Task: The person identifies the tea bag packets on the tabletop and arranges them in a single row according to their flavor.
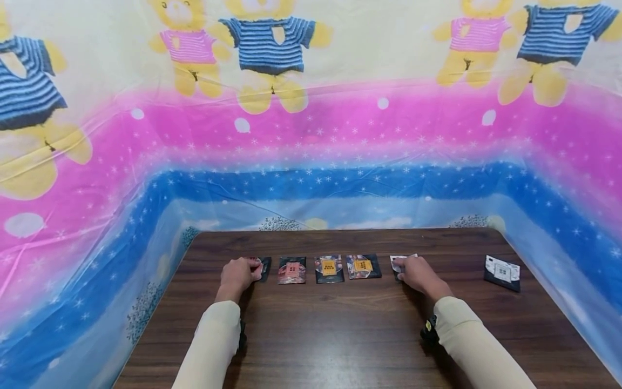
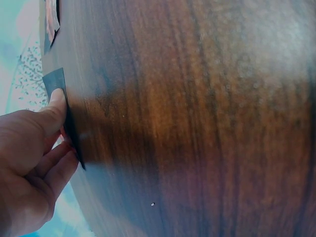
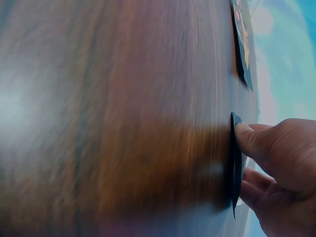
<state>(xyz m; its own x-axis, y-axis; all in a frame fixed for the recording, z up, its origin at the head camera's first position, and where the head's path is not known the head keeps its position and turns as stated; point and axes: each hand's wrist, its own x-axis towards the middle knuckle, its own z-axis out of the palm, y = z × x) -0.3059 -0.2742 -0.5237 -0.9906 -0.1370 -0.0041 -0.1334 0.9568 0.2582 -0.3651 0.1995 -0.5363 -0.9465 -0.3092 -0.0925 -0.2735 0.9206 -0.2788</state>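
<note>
My left hand (image 1: pixel 236 274) holds a small flat sachet (image 1: pixel 264 269), dark with a reddish label, at the left end of a row on the table. In the left wrist view the thumb lies on the dark sachet's near side, and the fingers bend at its lower end. My right hand (image 1: pixel 421 274) grips another flat sachet (image 3: pixel 236 168), black and white, at the row's right end. Its thumb presses the near edge in the right wrist view, with fingers curled at the far side. Fingers cover much of both sachets' printed faces.
Between the hands lie a red-labelled sachet (image 1: pixel 292 270) and two yellow-labelled sachets, one upright (image 1: pixel 329 269) and one turned sideways (image 1: pixel 363 266). A black-and-white sachet (image 1: pixel 502 273) lies tilted farther right. Beyond the brown wooden table (image 1: pixel 330 324) hangs a printed cloth (image 1: pixel 311 186).
</note>
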